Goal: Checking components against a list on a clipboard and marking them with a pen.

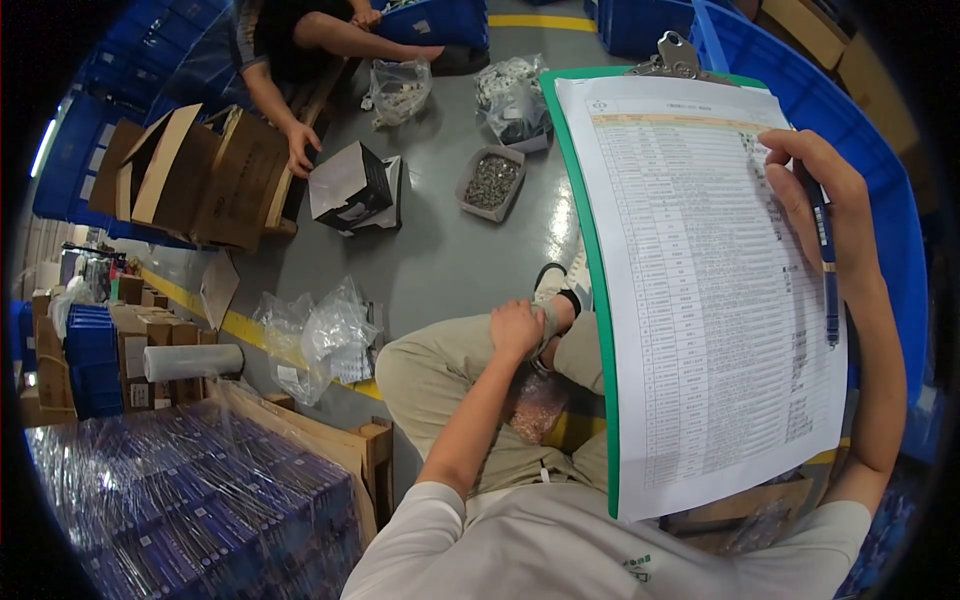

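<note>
In the head view, the person sat with legs crossed on a grey floor. The right hand was half curled at the upper right edge of a clipboard, its fingers loosely bent around a dark pen that slanted down over the sheet. The sheet, a printed table, covered most of the green board, under the metal clip at the top. The board stood tilted in front of the person's right side; what bore its weight could not be told.

The left hand lay on the lower leg, relaxed and gripping nothing visible. Beyond it stood a tray of small parts, near two clear bags. Farther left, a co-worker's hand was at a box. A film-wrapped stack filled the lower left.
</note>
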